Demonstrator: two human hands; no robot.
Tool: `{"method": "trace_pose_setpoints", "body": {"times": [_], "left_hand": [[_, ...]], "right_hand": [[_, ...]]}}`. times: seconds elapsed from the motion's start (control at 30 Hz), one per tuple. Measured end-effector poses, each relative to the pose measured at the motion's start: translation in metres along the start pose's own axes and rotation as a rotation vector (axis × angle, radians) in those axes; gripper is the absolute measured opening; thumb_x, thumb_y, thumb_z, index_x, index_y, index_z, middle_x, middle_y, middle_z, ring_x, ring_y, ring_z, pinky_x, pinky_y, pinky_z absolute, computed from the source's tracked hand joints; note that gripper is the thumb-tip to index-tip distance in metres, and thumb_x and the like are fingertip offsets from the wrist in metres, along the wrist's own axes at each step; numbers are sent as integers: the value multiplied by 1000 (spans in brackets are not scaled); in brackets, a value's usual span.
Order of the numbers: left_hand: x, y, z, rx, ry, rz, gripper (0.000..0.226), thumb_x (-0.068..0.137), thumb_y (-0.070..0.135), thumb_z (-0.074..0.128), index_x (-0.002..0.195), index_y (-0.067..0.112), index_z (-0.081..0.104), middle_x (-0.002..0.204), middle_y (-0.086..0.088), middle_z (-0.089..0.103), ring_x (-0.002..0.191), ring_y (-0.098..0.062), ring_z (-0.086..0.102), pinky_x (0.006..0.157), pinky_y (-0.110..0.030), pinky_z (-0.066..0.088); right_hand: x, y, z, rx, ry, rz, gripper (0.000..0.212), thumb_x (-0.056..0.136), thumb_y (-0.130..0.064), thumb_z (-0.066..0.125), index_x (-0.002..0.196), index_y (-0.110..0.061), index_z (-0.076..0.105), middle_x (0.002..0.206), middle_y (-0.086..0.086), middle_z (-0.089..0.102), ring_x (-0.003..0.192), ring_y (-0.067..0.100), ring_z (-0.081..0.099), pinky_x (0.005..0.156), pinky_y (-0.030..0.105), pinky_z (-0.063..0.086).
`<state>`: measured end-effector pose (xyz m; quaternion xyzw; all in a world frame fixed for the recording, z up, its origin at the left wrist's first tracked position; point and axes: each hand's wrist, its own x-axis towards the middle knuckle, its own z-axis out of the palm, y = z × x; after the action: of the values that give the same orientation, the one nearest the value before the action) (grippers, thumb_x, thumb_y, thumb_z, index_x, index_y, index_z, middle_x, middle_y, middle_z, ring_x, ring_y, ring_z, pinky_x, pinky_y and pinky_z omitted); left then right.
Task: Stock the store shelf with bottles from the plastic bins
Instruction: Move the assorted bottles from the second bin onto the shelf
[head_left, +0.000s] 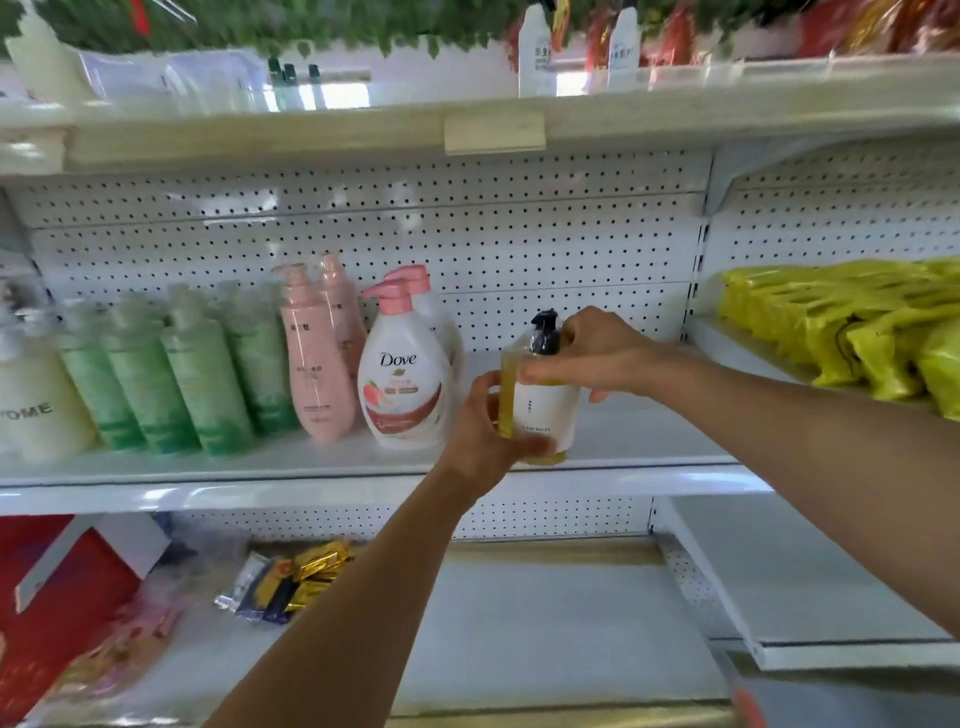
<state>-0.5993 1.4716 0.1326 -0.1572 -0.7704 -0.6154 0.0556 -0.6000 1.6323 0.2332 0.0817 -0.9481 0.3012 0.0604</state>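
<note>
A clear bottle of yellow liquid (543, 410), with a white label and a black pump, is upright at the front of the middle shelf (322, 491). My left hand (483, 431) grips its lower left side. My right hand (597, 353) holds its shoulder and pump from the right. To its left stand two white Dove bottles (402, 374) with pink pumps, two pink bottles (319, 353), several green bottles (192, 374) and a cream bottle (36, 405). No plastic bin is in view.
Yellow packets (857, 322) fill the shelf section on the right. The top shelf (493, 130) holds white bottles and clear boxes. On the bottom shelf lie gold and dark sachets (291, 577) and a red box (47, 603).
</note>
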Motion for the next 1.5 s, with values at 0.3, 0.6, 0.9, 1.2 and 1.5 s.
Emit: {"method": "trace_pose_setpoints", "body": {"times": [0.3,0.6,0.9,1.2,1.5], "left_hand": [[48,-35,8,222,144,-38,92,59,17,89,138,23,43,124,-6,56,111,-22,57,96,-42,50],[91,-48,16,287,232,-71,79,69,16,80,136,24,39,128,0,51,114,-15,48,89,-24,36],[117,-56,24,187,266,-140,67,78,8,72,134,18,37,120,6,45,105,-13,45,85,-26,38],[120,-56,24,191,259,-162,71,77,7,73,137,16,36,132,-2,46,114,-18,49,85,-27,41],[91,-39,21,424,253,-168,57,88,14,63,140,16,36,135,-9,49,122,-29,51,102,-37,43]], "right_hand": [[64,23,30,-46,34,11,63,38,-71,64,71,-18,56,63,-7,56,61,11,57,51,26,37],[113,33,36,-7,6,21,51,59,-55,77,78,-12,57,73,-1,55,67,17,56,56,30,37],[141,35,41,3,-14,15,45,63,-50,74,69,-12,50,70,0,49,63,18,50,52,28,33],[140,33,44,19,-19,56,45,62,-51,72,77,-15,51,90,3,52,72,20,54,52,27,34],[107,38,34,-47,163,-10,57,89,-45,58,137,-18,48,137,4,47,120,24,51,89,34,42]]}}
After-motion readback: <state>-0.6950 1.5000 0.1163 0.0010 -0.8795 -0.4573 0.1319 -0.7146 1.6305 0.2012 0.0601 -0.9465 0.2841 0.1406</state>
